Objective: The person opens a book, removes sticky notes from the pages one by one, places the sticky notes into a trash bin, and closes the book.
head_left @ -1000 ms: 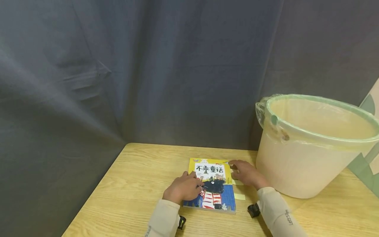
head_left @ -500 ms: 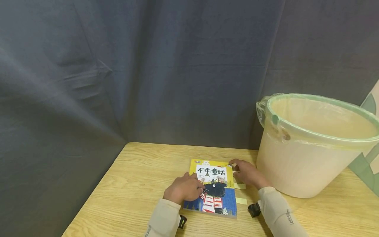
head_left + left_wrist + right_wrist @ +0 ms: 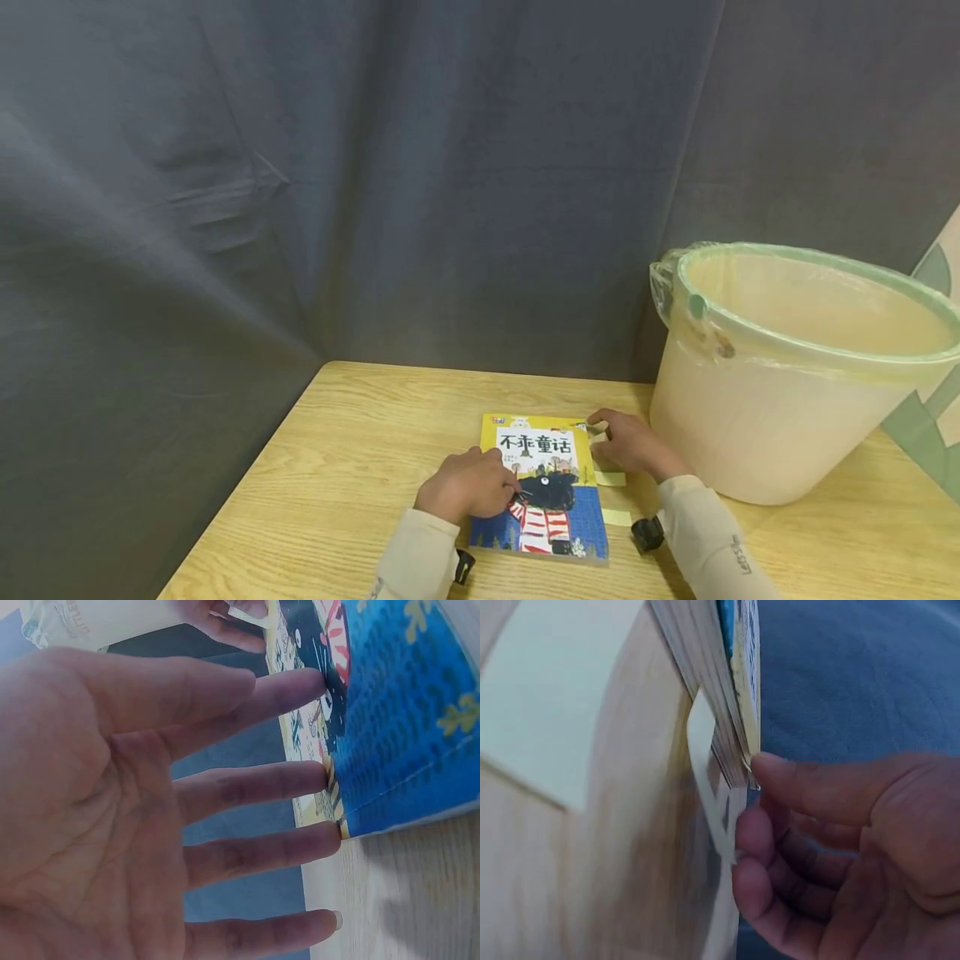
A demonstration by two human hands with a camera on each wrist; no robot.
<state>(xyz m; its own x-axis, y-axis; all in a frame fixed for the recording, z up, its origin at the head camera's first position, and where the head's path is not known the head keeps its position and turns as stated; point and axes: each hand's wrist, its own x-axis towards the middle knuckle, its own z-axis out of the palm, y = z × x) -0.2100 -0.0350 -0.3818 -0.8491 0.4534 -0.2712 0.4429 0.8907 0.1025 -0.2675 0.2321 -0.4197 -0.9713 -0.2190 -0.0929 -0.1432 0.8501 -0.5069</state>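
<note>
A picture book (image 3: pixel 551 521) with a yellow and blue cover lies on the wooden table. Pale yellow paper strips (image 3: pixel 617 517) stick out from its right side. My left hand (image 3: pixel 471 486) lies over the book's left edge. In the left wrist view its fingers (image 3: pixel 255 780) are straight, several tips touching the cover. At the upper right corner, my right hand (image 3: pixel 628 442) pinches the book's edge. The right wrist view has the thumb (image 3: pixel 810 784) on the cover corner and the other fingers curled below, beside another paper strip (image 3: pixel 705 757).
A large pale bucket (image 3: pixel 727 433) with a green rim, wrapped in clear plastic, stands right of my right hand. Dark cloth (image 3: pixel 480 208) hangs behind and left of the table. Bare wood (image 3: pixel 360 467) shows left of the book.
The book has slid a little toward me and slightly right. My left hand has shifted slightly the same way. My right hand has stayed near the upper right corner.
</note>
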